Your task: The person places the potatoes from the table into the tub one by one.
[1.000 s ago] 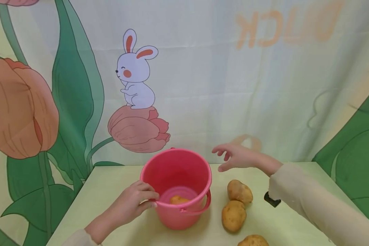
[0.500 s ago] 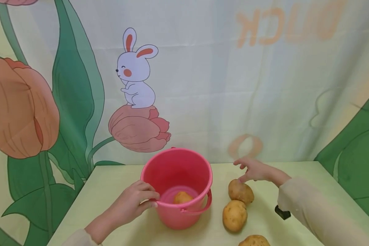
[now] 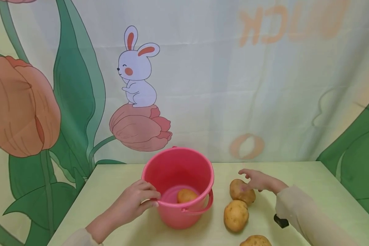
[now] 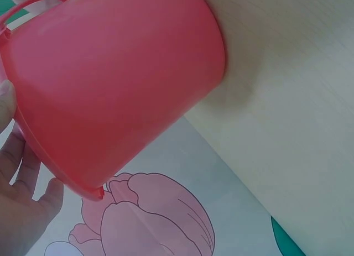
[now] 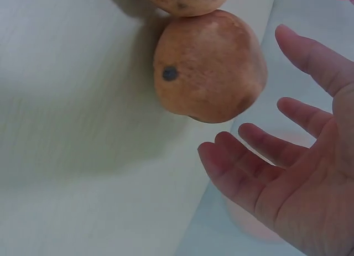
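Observation:
A pink bucket (image 3: 178, 218) stands on the table with one potato (image 3: 186, 195) inside it. My left hand (image 3: 134, 201) grips its rim at the near left, thumb outside and fingers over the edge. In the left wrist view the bucket's side (image 4: 121, 79) fills much of the picture. To the right of the bucket, my right hand (image 3: 259, 181) hovers over the farthest loose potato (image 3: 243, 195), fingers spread. The right wrist view shows that potato (image 5: 210, 68) between thumb and fingers, with a visible gap around it.
A second potato (image 3: 236, 216) touches the far one on its near side. Another potato (image 3: 256, 241) is cut off at the bottom edge. The bucket's handle (image 3: 203, 209) hangs down at the right. A printed curtain (image 3: 203, 85) rises behind the table (image 3: 110, 177).
My right hand has moved from beside the bucket's rim to the right and down, over the far potato. The potato in the bucket has shifted slightly right. My left hand stays on the rim.

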Motion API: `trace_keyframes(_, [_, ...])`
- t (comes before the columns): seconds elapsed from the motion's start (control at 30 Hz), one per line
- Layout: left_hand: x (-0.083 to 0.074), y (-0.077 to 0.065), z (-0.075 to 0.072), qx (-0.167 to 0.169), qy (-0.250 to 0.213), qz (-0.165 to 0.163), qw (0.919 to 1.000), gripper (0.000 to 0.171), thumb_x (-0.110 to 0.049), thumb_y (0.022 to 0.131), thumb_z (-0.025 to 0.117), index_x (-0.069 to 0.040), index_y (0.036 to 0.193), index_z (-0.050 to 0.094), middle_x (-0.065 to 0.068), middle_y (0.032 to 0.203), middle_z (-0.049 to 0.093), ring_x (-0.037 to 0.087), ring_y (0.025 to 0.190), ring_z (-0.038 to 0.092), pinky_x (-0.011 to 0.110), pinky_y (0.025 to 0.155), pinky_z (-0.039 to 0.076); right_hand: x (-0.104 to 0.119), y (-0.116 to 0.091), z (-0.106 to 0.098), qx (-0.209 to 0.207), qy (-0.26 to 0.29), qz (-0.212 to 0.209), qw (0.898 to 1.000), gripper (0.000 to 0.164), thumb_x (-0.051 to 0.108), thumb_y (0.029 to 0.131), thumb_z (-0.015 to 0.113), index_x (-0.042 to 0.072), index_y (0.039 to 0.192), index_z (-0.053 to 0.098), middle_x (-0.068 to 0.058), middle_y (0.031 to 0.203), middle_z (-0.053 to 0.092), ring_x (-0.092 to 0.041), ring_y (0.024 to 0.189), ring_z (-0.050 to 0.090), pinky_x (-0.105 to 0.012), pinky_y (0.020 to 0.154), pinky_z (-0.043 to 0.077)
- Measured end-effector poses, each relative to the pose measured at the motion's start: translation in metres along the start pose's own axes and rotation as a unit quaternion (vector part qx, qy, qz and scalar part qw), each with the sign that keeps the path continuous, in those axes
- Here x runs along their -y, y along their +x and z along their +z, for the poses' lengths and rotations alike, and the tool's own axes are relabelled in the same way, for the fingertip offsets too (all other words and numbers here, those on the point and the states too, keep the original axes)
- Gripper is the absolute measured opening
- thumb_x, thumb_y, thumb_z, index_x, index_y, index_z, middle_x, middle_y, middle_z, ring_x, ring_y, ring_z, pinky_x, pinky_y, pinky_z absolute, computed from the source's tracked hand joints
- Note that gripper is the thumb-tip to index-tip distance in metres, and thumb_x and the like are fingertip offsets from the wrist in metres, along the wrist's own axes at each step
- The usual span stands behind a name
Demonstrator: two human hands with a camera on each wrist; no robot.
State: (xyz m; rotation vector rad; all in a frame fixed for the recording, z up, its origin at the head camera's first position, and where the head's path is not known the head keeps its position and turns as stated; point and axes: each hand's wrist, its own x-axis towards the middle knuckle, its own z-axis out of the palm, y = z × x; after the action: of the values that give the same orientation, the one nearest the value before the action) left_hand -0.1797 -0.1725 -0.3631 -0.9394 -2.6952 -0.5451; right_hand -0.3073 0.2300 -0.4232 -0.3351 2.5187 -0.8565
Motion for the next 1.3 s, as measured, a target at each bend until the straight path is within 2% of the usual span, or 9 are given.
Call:
trace_keyframes(0.23, [0.0,0.001,-0.001,0.011,-0.006,-0.009,0.9999,0.02,-0.022,0.072,0.071,-0.021,0.092,0.069,-0.01,0.089,0.061,0.007,0.089,0.05,0.021,0.071,0.05,-0.008,0.006,0.007,0.001,0.011,0.014,1.0,0.073,0.023,0.071,0.072,0.01,0.132,0.034,-0.026,0.125,0.039,-0.029,0.097,0.049,-0.04,0.06,0.045])
trace_keyframes(0.53, [0.001,0.0,0.0,0.003,-0.004,0.001,1.0,0.019,-0.023,0.072,0.071,-0.02,0.091,0.069,-0.01,0.088,0.061,0.007,0.088,0.05,0.021,0.071,0.05,-0.011,0.006,0.015,0.0,0.016,0.015,1.0,0.071,0.018,0.073,0.07,0.009,0.132,0.033,-0.011,0.101,0.051,-0.019,0.076,0.051,-0.036,0.052,0.045])
trace_keyframes(0.8, [0.001,0.0,0.0,-0.001,-0.003,0.006,1.0,0.019,-0.022,0.071,0.071,-0.02,0.09,0.069,-0.009,0.087,0.061,0.008,0.087,0.05,0.021,0.071,0.05,-0.014,0.009,0.018,-0.014,0.016,-0.008,1.0,0.066,0.018,0.071,0.072,0.008,0.127,0.038,-0.008,0.087,0.05,-0.017,0.064,0.049,-0.029,0.045,0.042])
trace_keyframes(1.03, [0.0,0.0,0.001,-0.002,-0.006,0.005,1.0,0.019,-0.022,0.072,0.071,-0.02,0.09,0.069,-0.009,0.087,0.061,0.008,0.087,0.05,0.021,0.07,0.05,-0.004,0.002,0.003,-0.018,-0.002,-0.019,1.0,0.07,0.016,0.068,0.073,0.006,0.128,0.038,-0.009,0.089,0.051,-0.018,0.066,0.051,-0.031,0.047,0.043])
trace_keyframes(1.3, [-0.001,0.0,-0.001,0.008,-0.012,-0.006,0.9999,0.019,-0.021,0.072,0.071,-0.02,0.091,0.069,-0.009,0.088,0.061,0.008,0.088,0.05,0.021,0.071,0.05,0.028,-0.015,-0.029,-0.003,-0.022,-0.035,0.999,0.073,0.014,0.071,0.07,0.001,0.131,0.032,-0.01,0.088,0.05,-0.016,0.06,0.047,-0.027,0.045,0.038])
